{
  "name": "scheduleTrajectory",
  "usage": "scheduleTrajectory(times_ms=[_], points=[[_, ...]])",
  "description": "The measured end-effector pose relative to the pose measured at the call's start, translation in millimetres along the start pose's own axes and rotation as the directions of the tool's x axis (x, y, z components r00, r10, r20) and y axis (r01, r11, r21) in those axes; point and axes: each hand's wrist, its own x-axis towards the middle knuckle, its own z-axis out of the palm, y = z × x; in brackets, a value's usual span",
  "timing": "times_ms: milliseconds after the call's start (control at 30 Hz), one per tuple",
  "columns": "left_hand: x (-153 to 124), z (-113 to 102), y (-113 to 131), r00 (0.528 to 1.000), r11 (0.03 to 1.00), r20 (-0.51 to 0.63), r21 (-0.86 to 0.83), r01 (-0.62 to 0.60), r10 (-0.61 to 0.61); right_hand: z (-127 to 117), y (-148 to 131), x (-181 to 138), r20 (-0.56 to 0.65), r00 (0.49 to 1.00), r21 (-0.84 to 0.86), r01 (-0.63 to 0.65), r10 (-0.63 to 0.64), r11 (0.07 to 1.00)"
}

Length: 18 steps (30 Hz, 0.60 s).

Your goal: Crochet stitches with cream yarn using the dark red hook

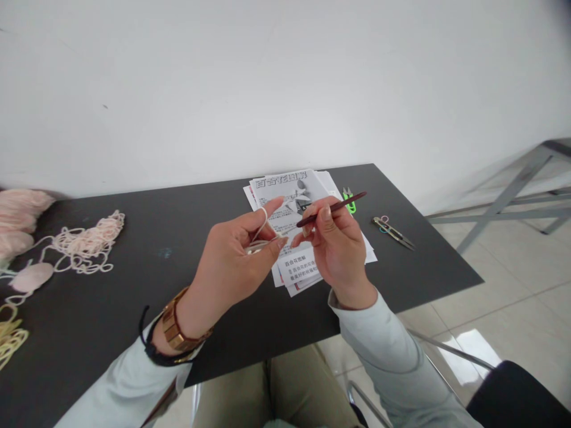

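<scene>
The left hand (232, 249) pinches a pale yarn (261, 229) looped over its finger; the right hand (336, 244) pinches a dark crochet hook (332, 208) above the papers (298, 267) at the desk's (178, 238) far edge.

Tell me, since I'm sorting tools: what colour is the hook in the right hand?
Dark reddish brown, seen in the head view: the crochet hook in the right hand.

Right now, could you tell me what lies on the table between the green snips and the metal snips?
Only bare dark table lies between the green snips and the metal snips, as the head view shows.
</scene>
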Motion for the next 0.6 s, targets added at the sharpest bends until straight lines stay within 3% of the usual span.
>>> scheduleTrajectory(times_ms=[300, 600], points=[[-5.9, -3.6, 1.8, 1.000, 0.961, 0.011, 0.276, -0.027, 0.024, -2.3, -5.9, -2.1, 0.047, 0.986, -0.107, 0.167, -0.163, 0.980], [-1.9, -3.2, 2.3, 0.999, 0.974, 0.011, 0.222, -0.042, 0.040, -7.2, -4.4, -0.5, 0.021, 0.977, -0.127, 0.214, -0.213, 0.969]])
